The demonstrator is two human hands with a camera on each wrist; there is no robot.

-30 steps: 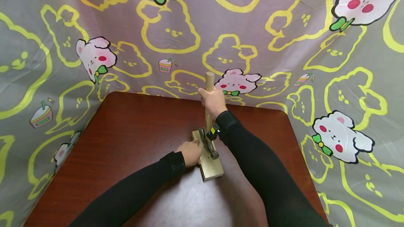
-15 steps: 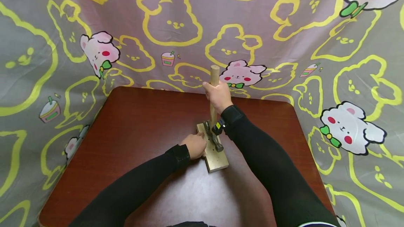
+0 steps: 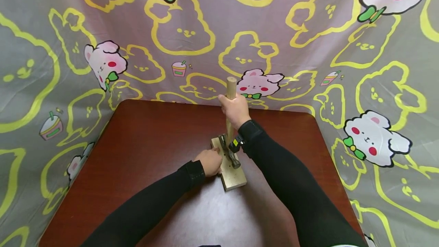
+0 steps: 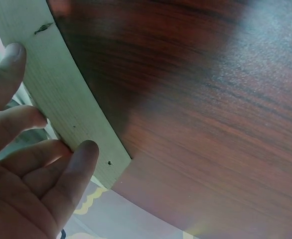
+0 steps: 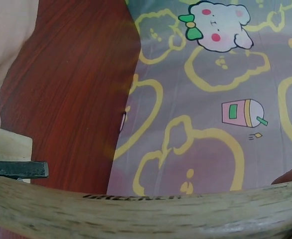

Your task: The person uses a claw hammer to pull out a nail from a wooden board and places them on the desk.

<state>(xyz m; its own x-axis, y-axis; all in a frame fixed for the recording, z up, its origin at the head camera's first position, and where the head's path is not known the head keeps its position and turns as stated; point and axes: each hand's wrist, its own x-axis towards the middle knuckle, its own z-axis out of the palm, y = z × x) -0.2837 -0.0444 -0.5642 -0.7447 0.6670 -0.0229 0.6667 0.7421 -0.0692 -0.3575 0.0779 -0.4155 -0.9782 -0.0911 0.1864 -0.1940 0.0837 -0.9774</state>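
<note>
In the head view my right hand (image 3: 236, 108) grips the upper wooden handle of a claw hammer (image 3: 230, 129), which stands nearly upright. The hammer's metal head lies lengthwise on a pale wooden board (image 3: 234, 180), claw towards the far end. My left hand (image 3: 210, 162) holds the board's left edge beside the hammer head. In the left wrist view, the left thumb and fingertips (image 4: 88, 152) touch the board's side, where a knot and small holes show. The right wrist view has the hammer handle (image 5: 136, 214) across its bottom and the dark claw (image 5: 24, 169) over the board. Whatever sits under the claw is hidden.
The board lies on a reddish-brown table (image 3: 164, 132) with rounded far corners. A grey cloth (image 3: 192, 18) with yellow outlines and cartoon animals hangs close around the back and both sides.
The head view has shifted slightly. Both hands keep their hold, and the hammer stays nearly upright with its head on the board.
</note>
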